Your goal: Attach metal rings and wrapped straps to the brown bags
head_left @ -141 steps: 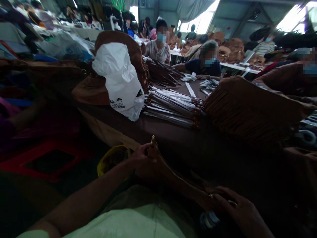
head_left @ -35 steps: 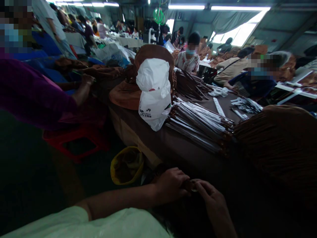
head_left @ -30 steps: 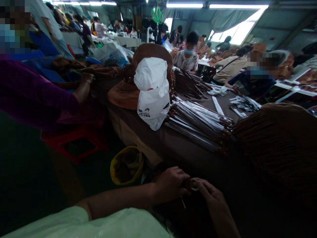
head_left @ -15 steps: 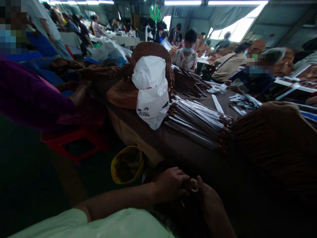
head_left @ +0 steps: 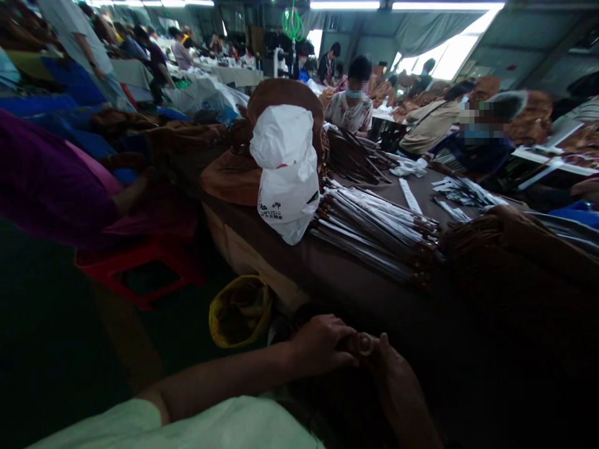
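In the dim foreground, my left hand [head_left: 321, 346] and my right hand [head_left: 397, 374] meet at the table's near edge. Between their fingertips sits a small pale ring [head_left: 365, 343], apparently metal. Fingers of both hands are closed around it. Whatever the ring is attached to is too dark to make out. My left forearm crosses in front of my pale shirt.
A white plastic bag [head_left: 287, 174] stands on the dark table beside brown bags [head_left: 229, 178]. Behind my hands lie wrapped straps [head_left: 374, 227]; brown pieces [head_left: 524, 243] are piled right. A yellow-rimmed bin [head_left: 240, 312] and red stool [head_left: 140, 265] stand left, near a purple-sleeved person [head_left: 60, 181].
The ring has turned a little between my fingers, and my hands have barely shifted. At right, the brown pile's raised top looks lower. The purple-sleeved person's hand has drawn back.
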A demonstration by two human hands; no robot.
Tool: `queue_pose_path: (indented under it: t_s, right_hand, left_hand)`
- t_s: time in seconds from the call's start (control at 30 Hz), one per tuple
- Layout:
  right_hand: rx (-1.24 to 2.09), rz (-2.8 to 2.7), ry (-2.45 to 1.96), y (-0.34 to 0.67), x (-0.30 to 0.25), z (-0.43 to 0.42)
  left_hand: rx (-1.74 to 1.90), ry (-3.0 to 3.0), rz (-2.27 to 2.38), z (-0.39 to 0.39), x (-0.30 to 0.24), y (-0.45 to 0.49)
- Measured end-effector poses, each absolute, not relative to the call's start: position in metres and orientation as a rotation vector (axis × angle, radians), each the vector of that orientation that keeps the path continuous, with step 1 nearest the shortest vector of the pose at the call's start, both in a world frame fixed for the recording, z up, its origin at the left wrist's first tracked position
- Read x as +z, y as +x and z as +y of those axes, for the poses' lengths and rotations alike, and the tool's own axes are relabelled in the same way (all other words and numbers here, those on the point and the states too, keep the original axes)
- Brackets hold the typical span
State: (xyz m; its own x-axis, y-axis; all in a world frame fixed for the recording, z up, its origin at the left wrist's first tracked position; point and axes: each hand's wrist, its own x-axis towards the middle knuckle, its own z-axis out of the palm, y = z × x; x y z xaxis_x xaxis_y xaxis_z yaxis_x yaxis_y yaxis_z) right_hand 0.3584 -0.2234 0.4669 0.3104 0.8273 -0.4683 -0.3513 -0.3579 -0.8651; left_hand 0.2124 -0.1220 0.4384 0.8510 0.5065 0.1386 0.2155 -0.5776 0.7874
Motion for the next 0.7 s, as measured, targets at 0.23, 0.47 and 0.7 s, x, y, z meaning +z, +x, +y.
queue_pose_path:
  t_s: [0.23, 0.47, 0.7]
  right_hand:
    - [1.2, -0.78, -1.543, 0.378, 0.445, -0.233]
    - [1.212, -0.817, -1.508, 0.375, 0.445, -0.23]
    - [1.253, -0.725, -1.489, 0.375, 0.432, -0.233]
  left_hand:
    - [0.449, 2.157, 0.528, -0.121, 0.44, 0.21]
    - [0.459, 2.129, 0.537, -0.121, 0.438, 0.208]
    - [0.437, 2.112, 0.523, -0.121, 0.439, 0.208]
